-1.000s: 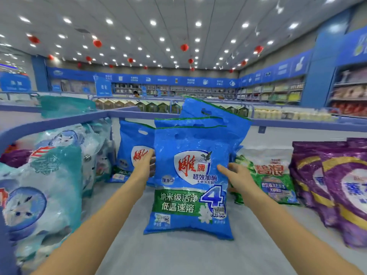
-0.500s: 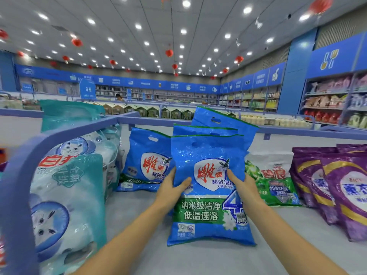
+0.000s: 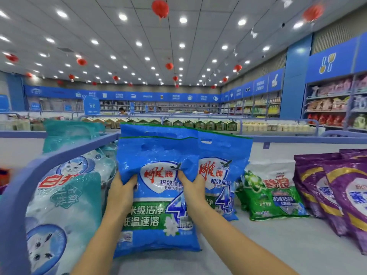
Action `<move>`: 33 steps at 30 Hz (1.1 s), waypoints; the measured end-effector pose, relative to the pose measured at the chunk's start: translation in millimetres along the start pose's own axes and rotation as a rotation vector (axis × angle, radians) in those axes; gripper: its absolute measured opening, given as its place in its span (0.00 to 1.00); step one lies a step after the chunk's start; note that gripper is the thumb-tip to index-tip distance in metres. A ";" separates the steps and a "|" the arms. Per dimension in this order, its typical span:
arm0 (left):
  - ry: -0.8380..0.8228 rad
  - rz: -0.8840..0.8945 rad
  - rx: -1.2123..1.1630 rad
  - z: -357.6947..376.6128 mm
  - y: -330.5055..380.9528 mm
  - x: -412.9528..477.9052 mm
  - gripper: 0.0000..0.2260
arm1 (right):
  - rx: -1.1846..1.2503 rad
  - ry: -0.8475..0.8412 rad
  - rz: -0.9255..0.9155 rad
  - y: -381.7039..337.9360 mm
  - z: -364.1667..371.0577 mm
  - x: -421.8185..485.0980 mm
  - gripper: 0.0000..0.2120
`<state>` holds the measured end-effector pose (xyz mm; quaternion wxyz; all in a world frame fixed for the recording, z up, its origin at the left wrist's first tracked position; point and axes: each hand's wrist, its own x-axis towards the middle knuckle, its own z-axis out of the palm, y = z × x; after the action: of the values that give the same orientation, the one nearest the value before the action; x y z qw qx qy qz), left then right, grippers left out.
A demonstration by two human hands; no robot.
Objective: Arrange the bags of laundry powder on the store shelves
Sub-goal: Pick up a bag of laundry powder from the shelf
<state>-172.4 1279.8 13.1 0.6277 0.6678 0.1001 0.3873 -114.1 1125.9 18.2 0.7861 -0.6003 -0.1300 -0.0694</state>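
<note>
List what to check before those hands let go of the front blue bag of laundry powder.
1. Both hands gripping the front blue bag: ok; the left hand and right hand pinch its face.
2. Label facing out, right way up: ok.
3. Bottom edge resting on the shelf: cannot tell; it looks down, but the hands hold the bag.
4. Matching rear blue bag behind it: ok, same print.
5. Gap to the white-and-teal bags at left: cannot tell; the left hand and forearm cover much of that edge.
6. Clear of the green bag: ok, apart.
</note>
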 end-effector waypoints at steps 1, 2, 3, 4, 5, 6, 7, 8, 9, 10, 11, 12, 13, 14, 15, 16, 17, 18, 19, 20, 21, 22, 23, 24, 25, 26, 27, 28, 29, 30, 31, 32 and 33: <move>0.048 -0.026 0.049 -1.5 2.5 9.7 0.09 | 0.012 -0.006 -0.004 0.8 8.7 4.5 0.02; 0.109 -0.064 0.132 -2.3 4.3 16.8 0.10 | 0.004 -0.006 -0.008 2.8 16.3 8.0 0.02; 0.168 -0.108 0.229 -3.0 4.2 21.8 0.11 | -0.028 -0.005 -0.009 6.7 23.0 10.7 0.03; 0.214 -0.142 0.312 -2.9 0.8 24.4 0.13 | -0.072 -0.011 0.000 11.0 27.8 11.5 0.04; 0.240 -0.165 0.368 -1.5 -5.2 24.9 0.15 | -0.118 -0.030 0.018 15.5 30.3 12.0 0.04; 0.248 -0.186 0.393 0.4 -12.2 24.3 0.16 | -0.150 -0.058 0.046 19.5 31.2 12.4 0.05; 0.254 -0.201 0.397 2.5 -18.0 23.2 0.18 | -0.162 -0.092 0.068 23.3 29.9 14.3 0.08; 0.266 -0.200 0.392 4.3 -21.9 23.2 0.18 | -0.163 -0.116 0.079 24.9 27.8 17.3 0.10; 0.283 -0.189 0.378 5.6 -24.0 25.4 0.16 | -0.168 -0.126 0.074 23.5 26.2 21.6 0.11; 0.297 -0.178 0.361 6.4 -24.4 27.5 0.14 | -0.174 -0.120 0.061 20.4 25.2 26.4 0.10; 0.303 -0.169 0.350 7.0 -24.2 29.2 0.12 | -0.188 -0.108 0.036 16.8 24.6 30.7 0.10; 0.298 -0.157 0.336 7.4 -24.7 30.4 0.11 | -0.210 -0.104 0.004 14.4 24.2 34.1 0.12; 0.290 -0.145 0.321 7.1 -26.7 30.8 0.11 | -0.237 -0.120 -0.028 12.9 23.9 35.4 0.14; 0.280 -0.137 0.310 6.5 -28.4 30.3 0.12 | -0.263 -0.151 -0.053 12.6 23.5 36.3 0.15; 0.266 -0.143 0.298 5.9 -30.3 30.0 0.13 | -0.290 -0.186 -0.063 12.1 21.6 35.8 0.16; 0.253 -0.162 0.276 5.2 -31.4 29.9 0.13 | -0.317 -0.215 -0.063 11.4 17.7 35.1 0.17; 0.243 -0.189 0.246 4.7 -31.2 30.4 0.14 | -0.338 -0.228 -0.073 8.1 11.4 35.6 0.17; 0.235 -0.215 0.223 4.5 -29.7 30.9 0.15 | -0.350 -0.216 -0.112 2.8 2.4 37.0 0.17; 0.236 -0.233 0.209 4.8 -28.0 30.7 0.14 | -0.353 -0.172 -0.186 -4.7 -9.8 38.6 0.15; 0.241 -0.238 0.205 5.8 -26.5 29.3 0.13 | -0.360 -0.098 -0.284 -14.3 -24.9 40.5 0.12; 0.250 -0.221 0.207 7.6 -25.4 26.4 0.13 | -0.378 -0.005 -0.373 -23.9 -42.0 42.7 0.09; 0.258 -0.178 0.207 9.6 -24.8 22.1 0.15 | -0.408 0.096 -0.437 -31.9 -59.7 45.2 0.09; 0.270 -0.119 0.188 11.5 -24.1 17.7 0.17 | -0.447 0.201 -0.464 -35.9 -77.2 49.3 0.10; 0.284 -0.066 0.150 12.9 -21.6 13.9 0.18 | -0.487 0.304 -0.447 -35.8 -92.1 53.9 0.13; 0.299 -0.033 0.117 13.2 -17.9 13.5 0.16 | -0.513 0.392 -0.391 -32.4 -103.6 59.1 0.18; 0.316 -0.026 0.112 12.4 -14.0 15.8 0.13 | -0.516 0.448 -0.303 -27.2 -111.4 64.1 0.24; 0.343 -0.034 0.140 10.9 -10.6 20.0 0.12 | -0.493 0.467 -0.200 -21.4 -116.6 68.7 0.28; 0.379 -0.040 0.186 8.7 -8.3 25.8 0.12 | -0.444 0.451 -0.117 -16.1 -118.4 71.6 0.30; 0.419 -0.038 0.231 6.5 -7.3 31.7 0.12 | -0.399 0.408 -0.068 -11.1 -117.8 73.8 0.29; 0.456 -0.028 0.263 4.9 -6.8 36.0 0.12 | -0.395 0.353 -0.058 -6.6 -116.0 76.1 0.26; 0.485 -0.008 0.280 4.4 -6.4 39.4 0.11 | -0.439 0.315 -0.079 -3.7 -113.3 79.5 0.24; 0.506 0.014 0.287 4.6 -6.5 41.7 0.09 | -0.504 0.297 -0.105 -2.6 -110.5 83.3 0.22; 0.517 0.029 0.290 4.7 -6.5 43.3 0.07 | -0.557 0.296 -0.111 -3.4 -107.4 87.6 0.22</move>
<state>-137.7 1304.3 24.5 0.4739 0.6311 0.3015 0.5350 -18.3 1025.8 20.2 0.5968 -0.7679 -0.0228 -0.2315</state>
